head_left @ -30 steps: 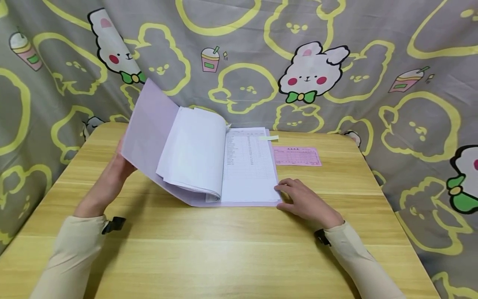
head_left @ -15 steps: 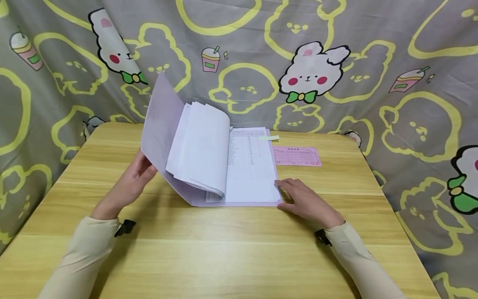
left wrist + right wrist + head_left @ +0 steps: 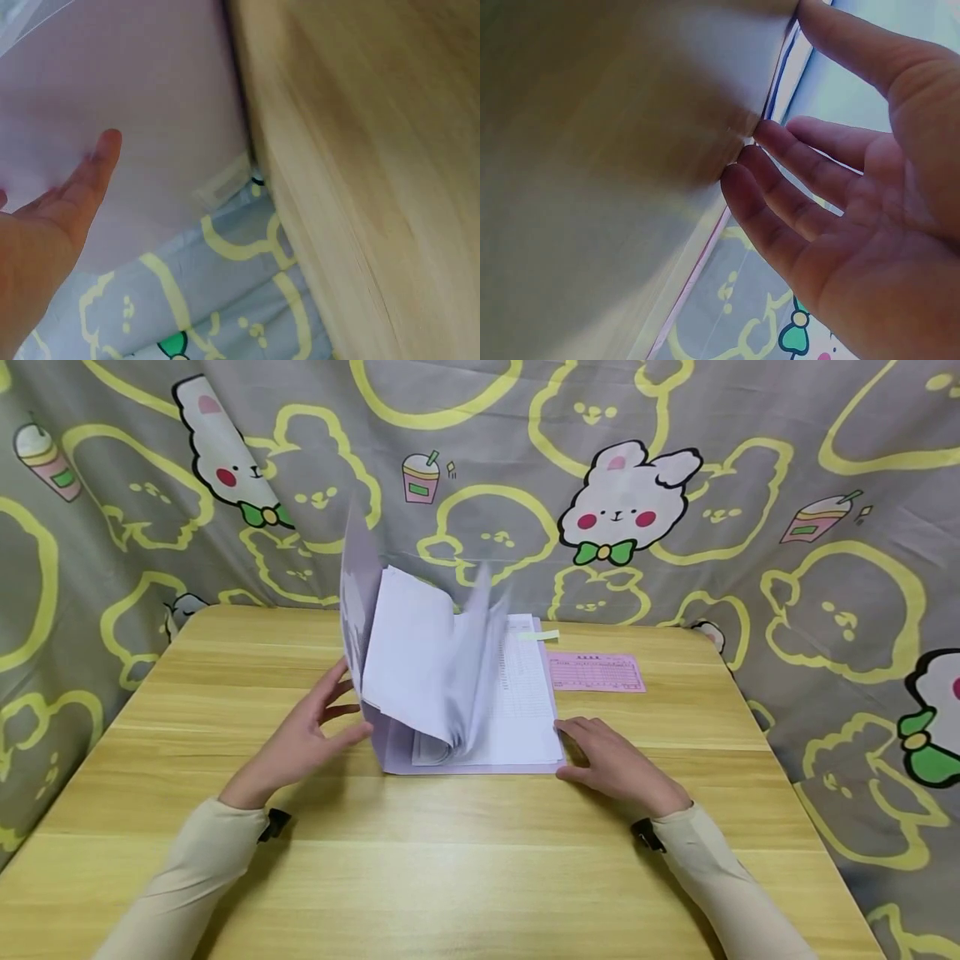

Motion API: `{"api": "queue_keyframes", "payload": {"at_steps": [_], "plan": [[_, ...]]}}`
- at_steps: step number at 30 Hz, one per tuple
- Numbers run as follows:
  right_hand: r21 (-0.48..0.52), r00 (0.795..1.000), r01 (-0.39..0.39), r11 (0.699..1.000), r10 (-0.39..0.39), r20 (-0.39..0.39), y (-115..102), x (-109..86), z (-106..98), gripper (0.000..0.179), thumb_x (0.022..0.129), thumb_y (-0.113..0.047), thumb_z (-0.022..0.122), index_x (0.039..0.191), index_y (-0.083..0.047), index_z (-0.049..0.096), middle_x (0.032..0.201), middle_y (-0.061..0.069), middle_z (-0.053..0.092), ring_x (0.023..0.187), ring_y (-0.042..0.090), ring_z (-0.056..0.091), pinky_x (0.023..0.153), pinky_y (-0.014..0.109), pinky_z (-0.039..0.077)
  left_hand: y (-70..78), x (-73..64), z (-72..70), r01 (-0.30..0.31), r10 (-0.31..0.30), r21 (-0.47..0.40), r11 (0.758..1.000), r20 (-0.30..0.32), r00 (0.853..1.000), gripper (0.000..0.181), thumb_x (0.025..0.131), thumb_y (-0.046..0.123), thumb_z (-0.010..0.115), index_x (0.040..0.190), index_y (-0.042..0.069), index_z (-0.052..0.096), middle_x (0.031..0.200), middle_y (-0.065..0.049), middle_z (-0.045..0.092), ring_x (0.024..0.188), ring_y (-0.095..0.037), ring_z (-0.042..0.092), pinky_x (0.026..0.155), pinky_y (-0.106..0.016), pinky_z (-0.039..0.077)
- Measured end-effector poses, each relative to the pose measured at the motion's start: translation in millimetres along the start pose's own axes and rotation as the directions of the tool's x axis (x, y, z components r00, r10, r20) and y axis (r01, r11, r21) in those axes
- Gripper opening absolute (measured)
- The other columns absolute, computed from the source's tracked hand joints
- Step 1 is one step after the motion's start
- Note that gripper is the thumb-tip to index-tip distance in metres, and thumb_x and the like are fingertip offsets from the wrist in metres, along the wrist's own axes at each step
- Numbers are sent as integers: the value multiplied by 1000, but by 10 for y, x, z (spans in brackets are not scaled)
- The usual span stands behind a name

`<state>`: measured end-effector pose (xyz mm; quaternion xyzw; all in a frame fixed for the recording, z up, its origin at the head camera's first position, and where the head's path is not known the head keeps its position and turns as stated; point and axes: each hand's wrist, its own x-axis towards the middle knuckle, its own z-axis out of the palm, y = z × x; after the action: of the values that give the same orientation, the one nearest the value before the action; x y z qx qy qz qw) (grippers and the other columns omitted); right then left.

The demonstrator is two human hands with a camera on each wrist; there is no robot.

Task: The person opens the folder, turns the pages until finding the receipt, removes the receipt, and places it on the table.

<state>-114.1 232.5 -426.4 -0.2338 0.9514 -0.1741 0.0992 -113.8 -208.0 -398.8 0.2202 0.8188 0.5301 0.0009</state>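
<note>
A light purple folder lies on the table with its front cover raised nearly upright. Inside, a bundle of white sheets leans with the cover, and a few blurred pages fan over a printed table sheet. My left hand is behind the cover; in the left wrist view its extended fingers lie against the cover's outer face. At the folder's lower right edge rests my right hand, fingers loosely bent with the tips touching the table and the edge in the right wrist view.
A pale yellow-green tab sticks out from the printed sheet's right side. Beside the folder lies a pink printed slip. The wooden table ends at a patterned grey curtain behind and at both sides.
My left hand has moved right, swinging the cover from a leftward slant to nearly upright. Some pages have fallen loose toward the right. My right hand has stayed in place.
</note>
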Motion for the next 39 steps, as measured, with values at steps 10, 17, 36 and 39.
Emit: {"api": "queue_keyframes", "payload": {"at_steps": [10,17,36,39], "plan": [[-7,1000,-13,1000,13,6,-12,8,-7,77,91,-33,79,151,2,45,149,17,54,136,35,50,113,53,39,-63,32,203,-142,138,130,981,35,990,101,88,2,79,165,25,19,170,-5,22,145,-39,41,101,-58,50],[2,1000,-17,1000,17,8,-11,14,-5,77,91,-34,79,151,1,45,149,17,54,136,35,50,114,52,39,-95,-1,249,-134,113,235,963,99,989,92,90,13,79,164,19,25,171,-11,19,150,-39,34,101,-53,52],[31,999,42,999,-41,-30,8,15,0,64,89,-30,82,142,-4,56,139,14,61,128,34,55,110,51,42,-47,-56,321,-89,-38,506,858,235,971,80,96,34,74,162,25,31,170,-8,22,137,-37,52,103,-55,49],[37,999,41,998,-40,-31,15,12,3,64,89,-30,82,142,-4,56,139,13,61,128,33,55,110,51,42,-50,-66,327,-97,-52,523,847,263,963,77,96,33,73,162,24,33,170,-7,24,145,-38,43,109,-58,44]]}}
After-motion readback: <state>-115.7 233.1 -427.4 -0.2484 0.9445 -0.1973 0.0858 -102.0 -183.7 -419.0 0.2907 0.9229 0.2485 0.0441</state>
